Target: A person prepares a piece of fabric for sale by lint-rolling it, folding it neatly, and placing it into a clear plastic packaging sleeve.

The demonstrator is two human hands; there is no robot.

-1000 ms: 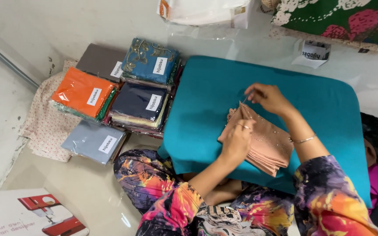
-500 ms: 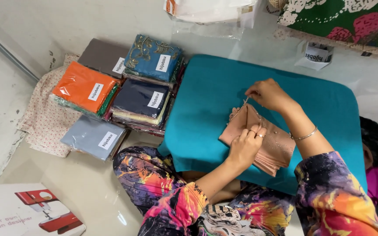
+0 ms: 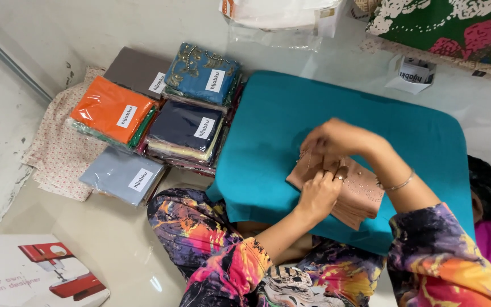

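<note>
Head view: left hand (image 3: 317, 196) is pinching the pink cloth (image 3: 348, 193) on the teal cushion (image 3: 268, 136), fingers closed on its edge; right hand (image 3: 331, 139) is blurred, grip unclear. Risk: the folded stack is sitting near the cushion's near edge, so a tug could unfold or slide it off.

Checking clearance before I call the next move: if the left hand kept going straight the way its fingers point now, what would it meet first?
The left hand points up and right, its fingers on the folded tan cloth. Straight on, it would likely meet the right hand close ahead, though depth is unclear.

Bare teal cushion (image 3: 427, 142) rightward; packaged fabric stacks (image 3: 160, 113) crowding left.
</note>
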